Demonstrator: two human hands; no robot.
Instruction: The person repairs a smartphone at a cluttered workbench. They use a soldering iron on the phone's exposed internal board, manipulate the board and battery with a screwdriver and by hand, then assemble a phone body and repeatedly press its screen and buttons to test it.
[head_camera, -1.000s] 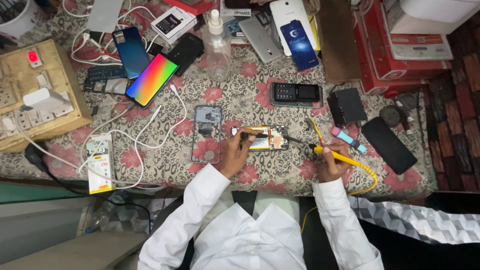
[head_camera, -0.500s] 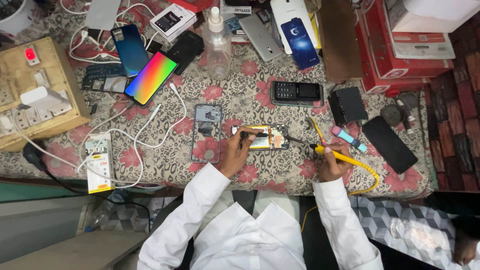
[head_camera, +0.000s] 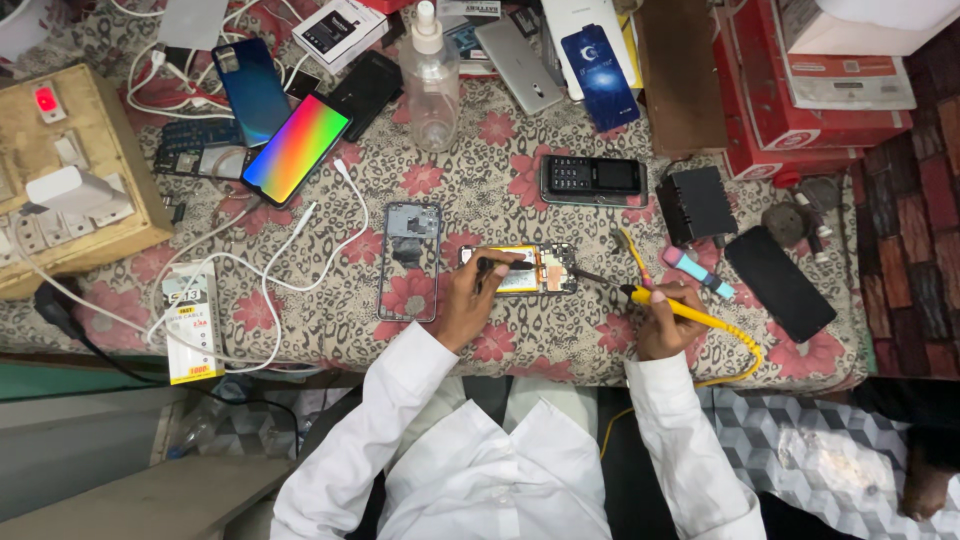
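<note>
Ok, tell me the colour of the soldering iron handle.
Yellow handle, head view.

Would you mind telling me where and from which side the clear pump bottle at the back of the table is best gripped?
Grip the clear pump bottle around its wide body, below the white pump head, coming from the front edge. It stands upright, and the bare cloth in front leaves an open approach, while phones and boxes crowd its sides and back.

Opened phone (head_camera: 525, 269) under soldering iron (head_camera: 690, 313)

Rainbow phone screen (head_camera: 296, 148) upper left; white-yellow cable pack (head_camera: 192, 322) left edge; red boxes (head_camera: 790, 90) top right.
</note>
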